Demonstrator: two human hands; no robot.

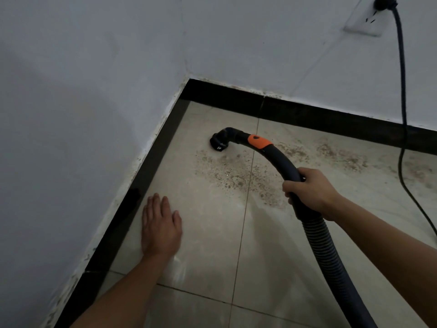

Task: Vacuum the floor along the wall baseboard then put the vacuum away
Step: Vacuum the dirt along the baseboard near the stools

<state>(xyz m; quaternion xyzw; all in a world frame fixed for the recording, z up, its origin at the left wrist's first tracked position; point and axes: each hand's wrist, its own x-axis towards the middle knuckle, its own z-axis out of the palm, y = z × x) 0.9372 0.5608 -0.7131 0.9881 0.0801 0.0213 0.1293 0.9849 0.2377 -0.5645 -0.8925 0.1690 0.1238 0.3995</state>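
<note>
My right hand (309,190) grips the black curved vacuum handle (280,159), which has an orange band near its front. Its small black nozzle (218,143) points down at the tiled floor (212,233) near the room corner, just beside a patch of brown crumbs and dust (236,174). A ribbed black hose (331,259) runs from my right hand toward the bottom right. My left hand (160,226) lies flat with straight fingers on the floor tile, close to the black baseboard (151,162) of the left wall.
Two white walls meet at a corner (186,76), both edged by black baseboard. A black power cord (402,91) hangs from a wall socket (364,22) at top right and trails over the floor. More dust (340,155) lies along the back baseboard.
</note>
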